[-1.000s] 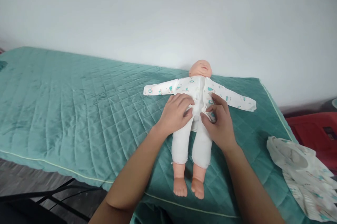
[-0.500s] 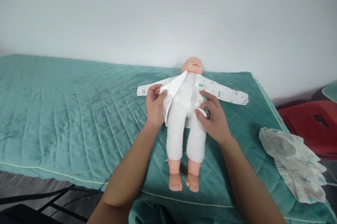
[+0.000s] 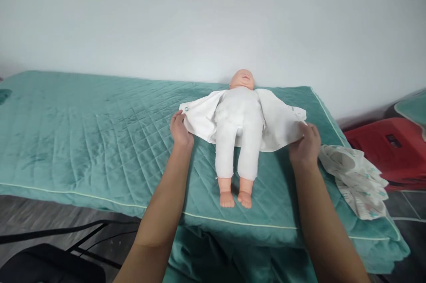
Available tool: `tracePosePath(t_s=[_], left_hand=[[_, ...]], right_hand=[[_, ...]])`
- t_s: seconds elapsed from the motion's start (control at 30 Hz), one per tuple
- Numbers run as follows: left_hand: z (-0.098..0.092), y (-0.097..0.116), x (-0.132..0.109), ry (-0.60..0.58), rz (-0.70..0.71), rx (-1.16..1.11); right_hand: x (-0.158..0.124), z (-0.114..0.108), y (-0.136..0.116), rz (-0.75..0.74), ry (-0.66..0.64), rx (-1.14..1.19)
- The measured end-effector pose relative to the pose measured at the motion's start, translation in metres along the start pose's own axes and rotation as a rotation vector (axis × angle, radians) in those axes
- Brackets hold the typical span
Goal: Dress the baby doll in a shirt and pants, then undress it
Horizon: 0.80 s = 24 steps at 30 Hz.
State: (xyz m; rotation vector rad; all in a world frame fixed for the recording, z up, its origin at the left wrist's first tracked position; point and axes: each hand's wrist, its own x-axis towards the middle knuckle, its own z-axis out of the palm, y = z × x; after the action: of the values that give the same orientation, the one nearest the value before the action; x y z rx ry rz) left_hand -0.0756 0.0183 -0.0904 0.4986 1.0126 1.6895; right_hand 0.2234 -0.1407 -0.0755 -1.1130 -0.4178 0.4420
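A baby doll with a white cloth body lies on its back on a green quilted bed, head toward the wall. A white printed shirt is spread wide open on both sides of its torso. My left hand is closed on the shirt's left flap, pulled out to the left. The right flap's lower edge is gripped in my right hand, drawn out to the right. The doll's bare feet point toward me.
A crumpled printed baby garment lies on the bed's right corner. A red plastic object stands beyond the bed at right. A white wall runs behind. Dark floor and black metal legs show below the bed's near edge.
Both hands have moved apart from the doll's middle, pulling the shirt's two front flaps open and out to the sides. The doll's white torso is now uncovered.
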Motion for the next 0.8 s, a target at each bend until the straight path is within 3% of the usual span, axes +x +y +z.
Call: tracePosePath(t_s=[0.2,0.43,0.57,0.67,0.73,0.8], left_hand=[[-0.029,-0.005,-0.016,-0.088,0.23,0.201],[-0.046,-0.002,-0.036,-0.086,0.468,0.499],[-0.048,-0.001,-0.049,-0.326,0.655,0.87],[-0.045,0.002,-0.061,-0.555,0.776,1.188],[-0.044,0.005,-0.068,-0.672,0.852,1.34],[-0.045,0.008,-0.073,-0.736,0.902,1.436]], right_hand=[[-0.017,-0.053,-0.01,0.032,0.079,0.044],[-0.069,-0.088,-0.013,-0.146,-0.082,-0.283],[-0.088,-0.112,-0.025,-0.423,-0.274,-0.739],[-0.085,-0.129,-0.044,-0.703,-0.393,-1.099],[-0.075,-0.14,-0.057,-0.825,-0.368,-1.288],[-0.063,-0.151,-0.068,-0.843,-0.28,-1.459]])
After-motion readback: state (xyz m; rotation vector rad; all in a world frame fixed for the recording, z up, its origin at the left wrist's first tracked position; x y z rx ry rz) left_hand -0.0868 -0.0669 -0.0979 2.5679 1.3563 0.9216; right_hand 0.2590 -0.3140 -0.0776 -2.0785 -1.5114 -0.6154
